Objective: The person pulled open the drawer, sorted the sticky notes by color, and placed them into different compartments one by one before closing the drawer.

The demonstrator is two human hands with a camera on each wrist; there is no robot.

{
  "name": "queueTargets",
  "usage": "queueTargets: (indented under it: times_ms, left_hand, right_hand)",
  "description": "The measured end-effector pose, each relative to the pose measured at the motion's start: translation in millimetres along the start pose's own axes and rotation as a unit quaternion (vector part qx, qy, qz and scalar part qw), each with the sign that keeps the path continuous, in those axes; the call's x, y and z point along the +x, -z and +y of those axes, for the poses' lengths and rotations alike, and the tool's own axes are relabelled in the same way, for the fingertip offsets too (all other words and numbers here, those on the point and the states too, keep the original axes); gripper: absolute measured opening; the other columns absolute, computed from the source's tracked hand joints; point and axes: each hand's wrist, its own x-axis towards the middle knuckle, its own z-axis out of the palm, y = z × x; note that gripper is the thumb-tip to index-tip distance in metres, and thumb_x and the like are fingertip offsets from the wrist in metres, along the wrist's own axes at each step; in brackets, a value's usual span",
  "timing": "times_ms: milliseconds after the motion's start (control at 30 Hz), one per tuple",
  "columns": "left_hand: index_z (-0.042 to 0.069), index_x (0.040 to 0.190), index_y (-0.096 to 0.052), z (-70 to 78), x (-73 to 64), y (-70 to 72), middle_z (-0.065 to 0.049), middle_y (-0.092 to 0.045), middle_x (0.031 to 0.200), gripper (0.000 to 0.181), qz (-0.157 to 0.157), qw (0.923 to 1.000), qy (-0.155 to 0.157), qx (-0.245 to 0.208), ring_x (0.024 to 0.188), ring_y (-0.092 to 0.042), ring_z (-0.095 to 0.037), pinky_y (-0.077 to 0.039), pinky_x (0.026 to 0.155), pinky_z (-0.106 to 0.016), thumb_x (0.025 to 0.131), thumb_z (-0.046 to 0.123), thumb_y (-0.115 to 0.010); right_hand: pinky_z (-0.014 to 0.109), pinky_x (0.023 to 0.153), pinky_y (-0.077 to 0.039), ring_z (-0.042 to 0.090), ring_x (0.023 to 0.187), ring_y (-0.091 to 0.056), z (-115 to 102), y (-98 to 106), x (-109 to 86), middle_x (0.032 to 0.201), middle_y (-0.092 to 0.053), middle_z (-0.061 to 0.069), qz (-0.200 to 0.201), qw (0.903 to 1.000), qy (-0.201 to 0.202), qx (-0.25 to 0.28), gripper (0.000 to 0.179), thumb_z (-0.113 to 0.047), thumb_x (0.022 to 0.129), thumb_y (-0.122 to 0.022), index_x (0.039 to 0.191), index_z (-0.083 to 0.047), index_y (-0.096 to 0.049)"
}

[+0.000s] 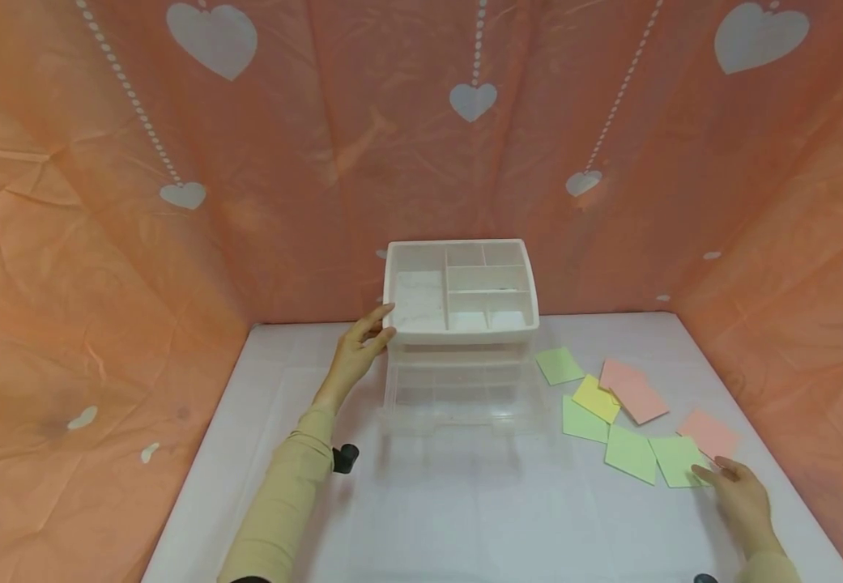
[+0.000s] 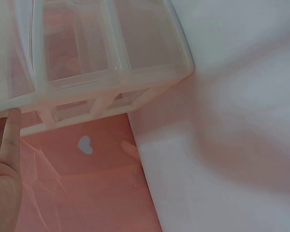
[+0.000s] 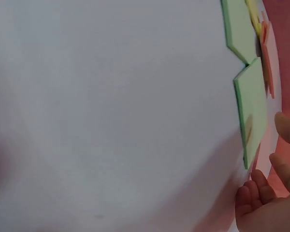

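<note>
A white storage organizer (image 1: 418,334) with a divided top tray and clear drawers stands at the back middle of the table. My left hand (image 1: 354,356) touches the tray's front left corner, fingers at its side and thumb at the front edge. The left wrist view shows straight fingers against the organizer's frame (image 2: 111,79). To the right, green sticky-note pads (image 1: 628,453) lie in a curved row with a yellow pad (image 1: 596,398) and pink pads (image 1: 636,393). My right hand (image 1: 745,498) is beside the nearest green pad (image 3: 253,108), thumb and index finger apart, other fingers loosely bent.
The white table (image 1: 465,518) meets an orange curtain (image 1: 421,178) with white hearts at the back and both sides. Another pink pad (image 1: 708,433) lies near the right edge, partly behind a green one. A black wrist camera (image 1: 345,459) sits by the left sleeve.
</note>
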Motion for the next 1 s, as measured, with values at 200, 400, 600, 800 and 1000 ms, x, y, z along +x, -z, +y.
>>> queueTargets:
  times_ms: [200, 400, 600, 800, 1000]
  left_hand:
    - [0.028, 0.135, -0.049, 0.7, 0.3, -0.8, -0.015, -0.054, 0.123, 0.048, 0.001, 1.0000, -0.002, -0.001, 0.113, -0.057, -0.029, -0.054, 0.084, -0.033, 0.089, 0.035, -0.060]
    - [0.023, 0.136, -0.049, 10.7, -4.2, -0.2, -0.018, -0.056, 0.117, 0.047, 0.002, 1.0000, -0.002, 0.001, 0.111, -0.057, -0.031, -0.054, 0.085, -0.035, 0.090, 0.030, -0.059]
    - [0.014, 0.137, -0.047, 36.2, -14.4, 1.8, -0.024, -0.054, 0.118, 0.046, -0.003, 1.0000, 0.006, 0.002, 0.114, -0.055, -0.036, -0.052, 0.088, -0.043, 0.092, 0.019, -0.057]
    - [0.014, 0.137, -0.047, 34.0, -14.3, 1.8, -0.023, -0.054, 0.121, 0.047, 0.001, 1.0000, 0.001, 0.005, 0.113, -0.056, -0.036, -0.053, 0.086, -0.039, 0.093, 0.019, -0.057]
    - [0.014, 0.137, -0.047, 33.4, -14.7, 1.0, -0.021, -0.051, 0.122, 0.046, 0.001, 1.0000, -0.005, 0.007, 0.114, -0.055, -0.035, -0.053, 0.086, -0.037, 0.093, 0.019, -0.057]
  right_hand:
    - [0.061, 0.105, -0.023, 0.054, 0.129, -0.022, 5.3, -5.4, 0.8, 0.140, -0.025, 0.039, 0.026, 0.9971, 0.007, -0.071, 0.078, -0.034, 0.086, -0.058, 0.139, 0.012, -0.024]
    - [0.062, 0.098, -0.021, 0.057, 0.117, -0.031, 10.8, -8.7, 2.4, 0.132, -0.037, 0.038, 0.059, 0.9869, 0.052, -0.141, 0.066, -0.027, 0.084, -0.061, 0.129, 0.015, -0.037]
    - [0.061, 0.098, -0.020, 0.058, 0.114, -0.035, 11.5, -9.1, 3.2, 0.130, -0.037, 0.038, 0.072, 0.9814, 0.079, -0.159, 0.062, -0.025, 0.084, -0.059, 0.125, 0.017, -0.040]
    - [0.060, 0.093, -0.021, 0.058, 0.110, -0.035, 9.7, -9.2, 0.8, 0.126, -0.044, 0.039, 0.066, 0.9818, 0.082, -0.158, 0.059, -0.024, 0.082, -0.061, 0.121, 0.018, -0.043]
    - [0.057, 0.084, -0.026, 0.056, 0.103, -0.043, 9.1, -9.4, -1.7, 0.113, -0.050, 0.041, 0.073, 0.9812, 0.099, -0.149, 0.056, -0.018, 0.080, -0.063, 0.114, 0.023, -0.047]
